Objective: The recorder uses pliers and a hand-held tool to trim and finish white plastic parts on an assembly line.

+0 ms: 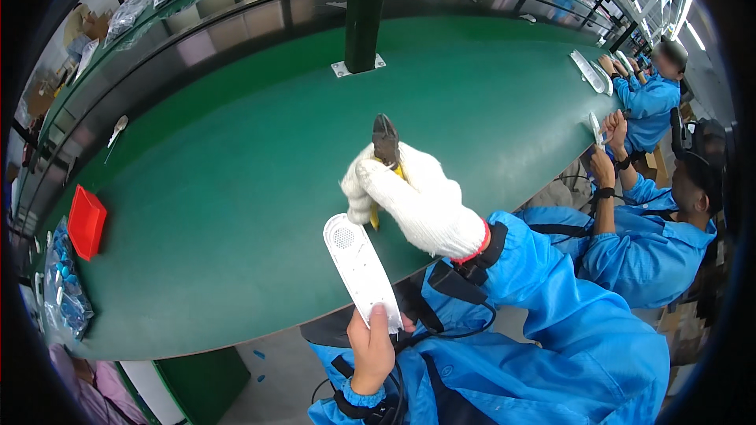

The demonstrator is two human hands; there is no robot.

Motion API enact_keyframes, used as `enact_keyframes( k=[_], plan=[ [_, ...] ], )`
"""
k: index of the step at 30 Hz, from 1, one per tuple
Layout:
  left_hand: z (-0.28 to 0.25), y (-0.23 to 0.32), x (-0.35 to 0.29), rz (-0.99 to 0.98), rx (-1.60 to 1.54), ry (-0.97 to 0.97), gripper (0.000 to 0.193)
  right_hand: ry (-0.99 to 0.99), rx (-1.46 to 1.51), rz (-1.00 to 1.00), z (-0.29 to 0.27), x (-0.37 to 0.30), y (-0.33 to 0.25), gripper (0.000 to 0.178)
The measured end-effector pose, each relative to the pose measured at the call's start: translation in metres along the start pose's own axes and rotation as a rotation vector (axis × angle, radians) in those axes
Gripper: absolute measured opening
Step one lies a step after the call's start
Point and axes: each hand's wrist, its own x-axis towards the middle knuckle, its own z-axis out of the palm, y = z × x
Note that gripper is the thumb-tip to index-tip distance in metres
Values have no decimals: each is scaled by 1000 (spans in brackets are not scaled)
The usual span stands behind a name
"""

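My bare left hand [372, 356] grips the lower end of a long white plastic shell [361, 267], thumb on top, just over the table's near edge. Small round holes form a grille near the shell's rounded far end. In a white knit glove with a red cuff, my right hand [421, 201] is closed around a pair of pliers [385, 140]. Their dark jaws point away from me, and bits of the yellow handles show between the gloved fingers. The glove is just beyond the shell's far end; whether they touch I cannot tell.
A red tray [85, 223] and a clear bag of blue pieces [64, 283] lie on the green table [213, 181] at left. A dark post [365, 16] stands at the back. Two co-workers in blue sit along the right, handling white parts.
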Motion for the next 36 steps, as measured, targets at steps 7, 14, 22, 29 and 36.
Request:
enact_keyframes(
  k=[7,14,22,29,36],
  plan=[
    [1,2,3,-20,6,19,41,-40,-205,38,18,-22,11,27],
    [1,0,4,-6,26,24,41,-26,-181,76,21,-24,27,26],
    [1,0,3,3,57,2,40,6,-245,11,24,-26,32,23],
    [2,-2,2,15,72,36,40,-56,-381,-163,24,-34,35,16],
    [3,1,0,58,134,42,38,-93,-469,-197,20,-41,40,16]
  ],
)
